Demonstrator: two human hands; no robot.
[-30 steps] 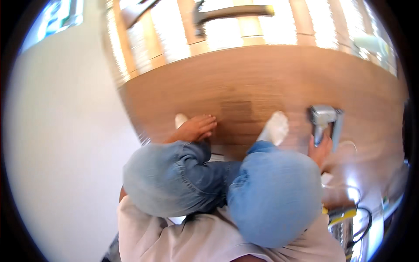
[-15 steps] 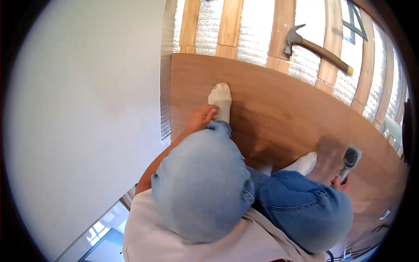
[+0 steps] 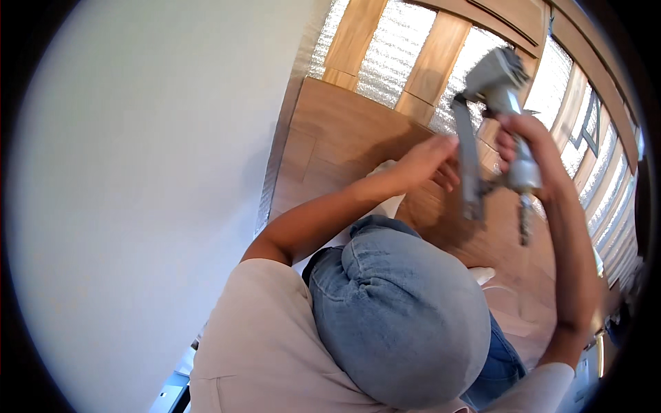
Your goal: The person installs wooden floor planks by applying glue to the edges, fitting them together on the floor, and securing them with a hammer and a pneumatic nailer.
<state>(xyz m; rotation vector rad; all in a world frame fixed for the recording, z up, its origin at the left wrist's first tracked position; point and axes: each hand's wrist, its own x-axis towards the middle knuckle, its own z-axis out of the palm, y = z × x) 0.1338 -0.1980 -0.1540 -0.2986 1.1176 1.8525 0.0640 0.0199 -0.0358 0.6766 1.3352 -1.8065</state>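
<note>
- Overhead, grey nail gun (image 3: 492,103) sat upright in my right hand (image 3: 527,148), fingers wrapped tight round its handle.
- Left hand (image 3: 430,162) half open, fingertips touching the gun's magazine (image 3: 469,168).

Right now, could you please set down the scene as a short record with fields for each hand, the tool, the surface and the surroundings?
right hand: right hand raised, wrapped around the handle of the grey nail gun
left hand: left hand open, fingers beside the tool's long magazine; contact cannot be told
tool: held up off the floor, head uppermost, a fitting hanging from the handle's end
surface: wooden floor boards under the crouching person
posture: knee in blue jeans bent up
surroundings: white wall at left; timber joists with silver foil between them, beyond the boards
</note>
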